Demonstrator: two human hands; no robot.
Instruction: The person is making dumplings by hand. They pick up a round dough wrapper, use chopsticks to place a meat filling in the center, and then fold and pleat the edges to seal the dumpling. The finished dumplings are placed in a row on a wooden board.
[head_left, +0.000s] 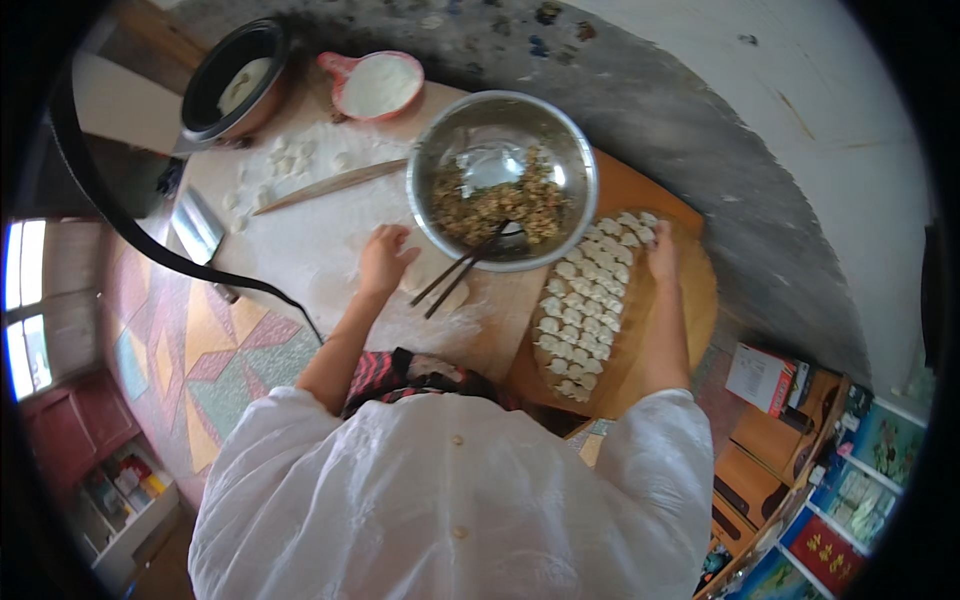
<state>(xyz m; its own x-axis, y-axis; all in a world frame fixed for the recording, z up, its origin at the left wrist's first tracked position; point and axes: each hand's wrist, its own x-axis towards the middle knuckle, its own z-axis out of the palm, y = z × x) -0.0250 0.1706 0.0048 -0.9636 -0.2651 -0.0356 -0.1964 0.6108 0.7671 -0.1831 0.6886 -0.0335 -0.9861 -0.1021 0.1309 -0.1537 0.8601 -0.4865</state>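
My left hand (385, 260) hovers over or rests on the floured board (300, 251), fingers loosely curled and apart, with nothing visible in them. Flat dough wrappers (450, 289) lie beside it, partly under the bowl's rim and the chopsticks. My right hand (663, 253) is at the far end of the dumpling rows, its fingers against a dumpling (645, 235); whether they grip it is hidden. Several rows of filled dumplings (581, 315) cover the left part of a round wooden board (694, 292). A steel bowl (577, 142) contains chopped filling (495, 206), and dark chopsticks (454, 279) lean over its near rim.
A tapered wooden rolling pin (330, 186) lies left of the bowl, near small dough pieces (291, 156). A cleaver (197, 225) rests at the table's left edge. Behind are a red scoop of flour (382, 86) and a dark pot (201, 90) containing dough. A black strap (142, 236) crosses the left side.
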